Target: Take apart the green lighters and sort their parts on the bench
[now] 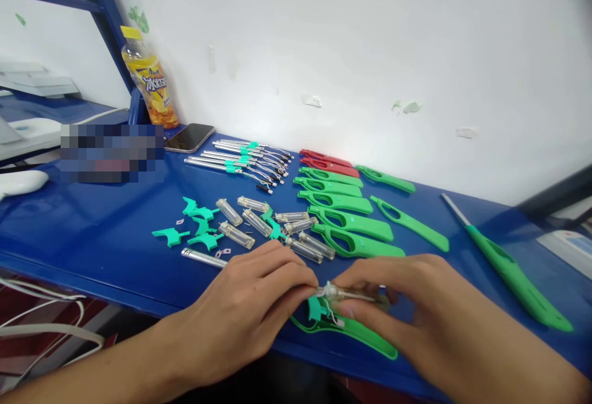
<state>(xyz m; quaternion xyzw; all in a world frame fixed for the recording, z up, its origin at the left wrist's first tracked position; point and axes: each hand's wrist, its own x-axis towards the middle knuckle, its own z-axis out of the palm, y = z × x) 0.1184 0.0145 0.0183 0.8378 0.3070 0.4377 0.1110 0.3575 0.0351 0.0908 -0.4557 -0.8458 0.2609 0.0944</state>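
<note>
A clear lighter fuel tank [354, 293] is gripped between the thumb and fingers of my right hand [411, 299]. My left hand [272, 296] is pinched at the tank's valve end; whatever its fingertips hold is too small to make out. Under both hands lies an open green lighter shell half [370, 337] near the table's front edge. A teal trigger [315, 309] and a white wire with a small connector [339, 322] show in it. A silver lighter tube [202, 258] runs out from behind my left hand.
Several clear tanks [235, 235] and teal triggers [203, 240] lie loose on the blue table [115, 231]. Behind are wired metal tubes [226, 163], green shells [351, 222] and red shells [330, 163]. An assembled lighter [513, 274], phone [190, 137] and drink bottle [150, 80] stand around.
</note>
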